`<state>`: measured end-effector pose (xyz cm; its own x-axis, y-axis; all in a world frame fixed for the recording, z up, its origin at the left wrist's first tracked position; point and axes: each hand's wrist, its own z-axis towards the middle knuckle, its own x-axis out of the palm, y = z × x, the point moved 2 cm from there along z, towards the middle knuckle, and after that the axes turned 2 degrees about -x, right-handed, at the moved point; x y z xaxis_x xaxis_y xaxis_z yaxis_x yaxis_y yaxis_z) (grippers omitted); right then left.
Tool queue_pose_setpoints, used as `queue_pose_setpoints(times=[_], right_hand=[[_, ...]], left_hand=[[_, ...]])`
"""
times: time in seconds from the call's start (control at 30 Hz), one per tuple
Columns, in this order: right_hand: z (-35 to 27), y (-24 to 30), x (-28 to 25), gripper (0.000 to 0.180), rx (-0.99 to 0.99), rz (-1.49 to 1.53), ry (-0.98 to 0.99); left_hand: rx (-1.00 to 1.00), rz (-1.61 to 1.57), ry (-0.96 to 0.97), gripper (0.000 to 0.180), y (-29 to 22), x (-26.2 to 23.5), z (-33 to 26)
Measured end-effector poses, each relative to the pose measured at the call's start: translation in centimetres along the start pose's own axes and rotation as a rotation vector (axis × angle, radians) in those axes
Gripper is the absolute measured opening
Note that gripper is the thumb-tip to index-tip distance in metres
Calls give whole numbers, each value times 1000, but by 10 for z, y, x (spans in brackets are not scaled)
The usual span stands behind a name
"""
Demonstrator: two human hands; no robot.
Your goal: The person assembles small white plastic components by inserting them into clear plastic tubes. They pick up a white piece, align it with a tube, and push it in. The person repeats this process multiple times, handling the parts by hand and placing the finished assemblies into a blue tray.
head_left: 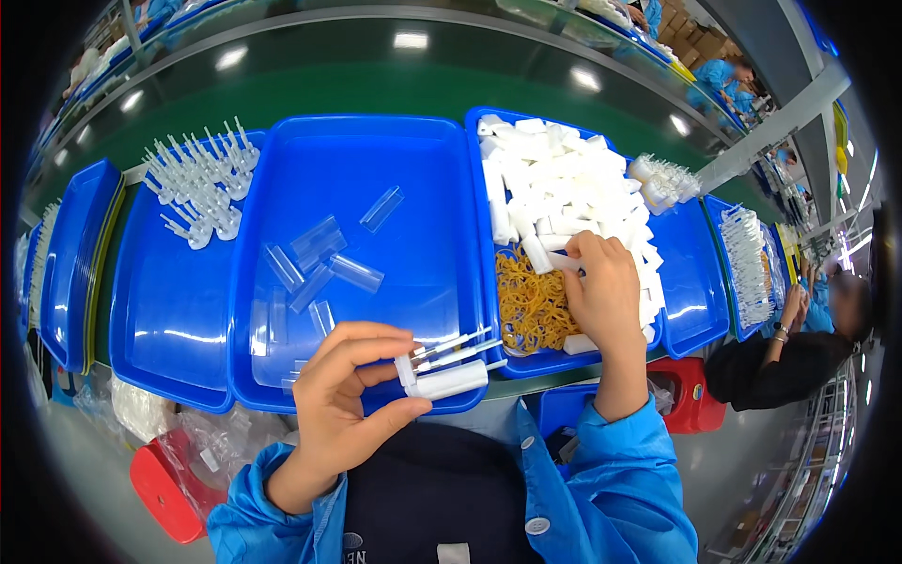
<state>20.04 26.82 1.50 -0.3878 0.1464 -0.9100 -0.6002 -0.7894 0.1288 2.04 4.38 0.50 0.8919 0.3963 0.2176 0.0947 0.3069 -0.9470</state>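
While a white, rod-topped plastic base (406, 372) is being held by the left hand (346, 395), a white block (563, 262) is being pinched, seemingly picked, by the right hand (603, 293) in a blue plastic tray (526, 365), gentle lifting likely being needed.

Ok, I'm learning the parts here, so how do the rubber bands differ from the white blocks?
The rubber bands are yellowish-brown, while the white blocks are plain white. The rubber bands are thin loops; the white blocks are chunky, longish pieces. The rubber bands lie tangled toward the near left, whereas the white blocks are heaped mostly farther back. Both share one blue tray.
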Motion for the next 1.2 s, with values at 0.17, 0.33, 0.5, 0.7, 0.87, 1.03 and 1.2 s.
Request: queue_pose_setpoints(times=[0.17, 0.33, 0.5, 0.7, 0.87, 1.03, 1.2], right_hand=[[1, -1, -4, 27, 40, 180, 32], [-6, -3, -13, 18, 138, 214, -68], [-9, -1, -27, 13, 378, 263, 23], [-14, 2, -23, 15, 138, 397, -134], [-18, 27, -31, 24, -190, 424, 23], [-26, 28, -23, 23, -145, 435, 53], [-25, 28, -30, 20, -3, 611, -72]], left_hand=[[18, 45, 32, 47, 0, -1, 1], [33, 41, 35, 47, 2, -2, -1], [24, 79, 30, 46, 1, -1, 0], [0, 86, 5, 47, 0, -2, -2], [-31, 101, -13, 47, 0, -2, -2], [-27, 91, -16, 46, -1, -2, -3], [-28, 71, -40, 47, 0, -2, -2]])
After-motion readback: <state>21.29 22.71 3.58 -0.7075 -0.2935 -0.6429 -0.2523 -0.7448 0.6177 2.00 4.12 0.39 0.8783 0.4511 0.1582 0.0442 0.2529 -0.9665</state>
